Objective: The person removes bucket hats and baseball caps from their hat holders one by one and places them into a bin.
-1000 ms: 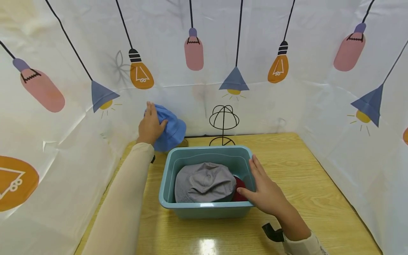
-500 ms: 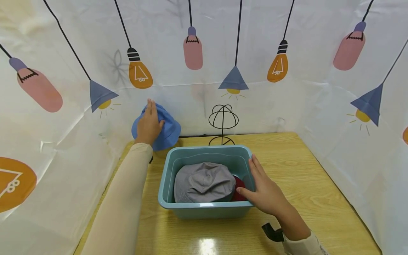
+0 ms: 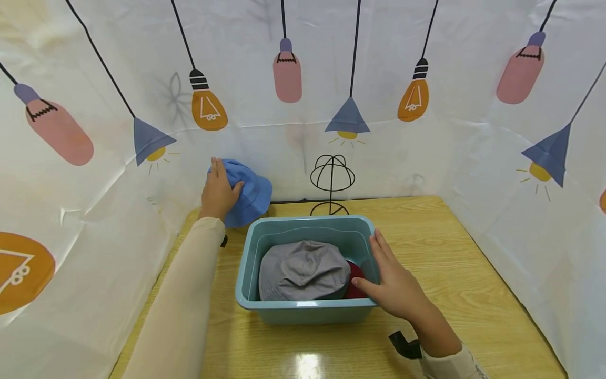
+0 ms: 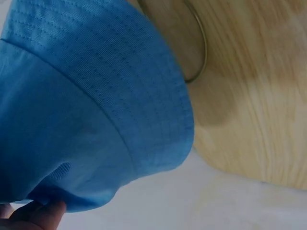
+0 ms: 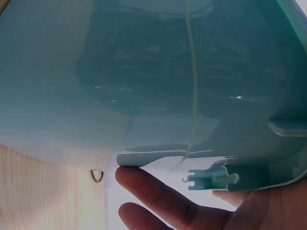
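Note:
A blue bucket hat point(image 3: 253, 193) is at the back left in the head view. My left hand point(image 3: 219, 190) grips it from its left side. In the left wrist view, my fingertips point(image 4: 42, 214) pinch the folded crown of the blue cloth point(image 4: 81, 110). The teal plastic basin point(image 3: 307, 311) sits mid-table. My right hand point(image 3: 395, 287) holds its right rim, thumb over the inside and fingers outside. Fingers point(image 5: 158, 191) lie under the rim in the right wrist view. Inside the basin are a grey bucket hat point(image 3: 305, 271) and a dark red item point(image 3: 356, 284), mostly covered.
Behind the basin stands a black wire hat stand point(image 3: 332, 184). A thin wire ring point(image 4: 203, 52) shows beside the blue hat on the wooden table point(image 3: 454, 263). A white sheet printed with lamps point(image 3: 303, 137) closes off the back and sides.
The blue hat was carried left, then tipped and lowered slightly; its brim no longer shows left of my left hand. My right hand and the basin stayed in place.

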### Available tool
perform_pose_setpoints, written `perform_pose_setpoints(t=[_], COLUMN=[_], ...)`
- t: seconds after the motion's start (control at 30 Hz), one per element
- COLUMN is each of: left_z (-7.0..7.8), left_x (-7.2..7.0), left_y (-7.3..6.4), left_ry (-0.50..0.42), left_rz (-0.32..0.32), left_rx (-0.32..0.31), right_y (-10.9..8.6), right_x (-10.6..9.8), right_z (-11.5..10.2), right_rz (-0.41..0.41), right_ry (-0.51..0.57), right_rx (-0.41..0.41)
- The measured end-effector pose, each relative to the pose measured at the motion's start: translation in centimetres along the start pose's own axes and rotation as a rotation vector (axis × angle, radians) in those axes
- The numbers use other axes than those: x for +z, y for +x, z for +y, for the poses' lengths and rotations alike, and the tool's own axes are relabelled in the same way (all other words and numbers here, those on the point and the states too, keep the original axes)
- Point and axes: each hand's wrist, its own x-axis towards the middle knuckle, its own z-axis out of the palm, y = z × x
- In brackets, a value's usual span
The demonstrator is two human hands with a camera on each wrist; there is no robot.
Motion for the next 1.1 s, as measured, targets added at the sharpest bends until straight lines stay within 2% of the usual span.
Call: perform_pose_setpoints(t=[0.13,0.3,0.53,0.67,0.8,0.93,1.0,1.1], left_z=[-0.3,-0.6,-0.3,-0.1,0.0,0.1,0.3,0.2], left_x=[0.4,0.5,0.0,-0.5,-0.8,-1.0,-1.1,-1.5], left_y=[-0.3,-0.4,-0.3,0.0,0.5,0.7,0.6,0.4], left_ry=[-0.003,0.026,0.072,0.124,0.159,0.154,0.134,0.1], left_rz=[0.023,0.094,0.173,0.195,0.171,0.138,0.11,0.015], left_rx=[0.027,0.086,0.172,0.22,0.236,0.21,0.178,0.098], right_y=[0.0,0.1,0.1,0.0,0.0,0.0,0.0,0.0], right_x=[0.1,0.1,0.0,-0.1,-0.1,-0.2,-0.2,-0.2], right_z=[0.0,-0.1,-0.1,-0.1,-0.1,-0.1,-0.1,0.0], right_rz=[-0.006,-0.013,-0.007,-0.009,-0.008,-0.004,-0.004,-0.004], right_ry=[0.006,0.005,-0.005,-0.002,-0.003,-0.007,-0.01,-0.006], right_rx=[0.002,0.001,-0.001,0.002,0.0,-0.002,-0.002,-0.002])
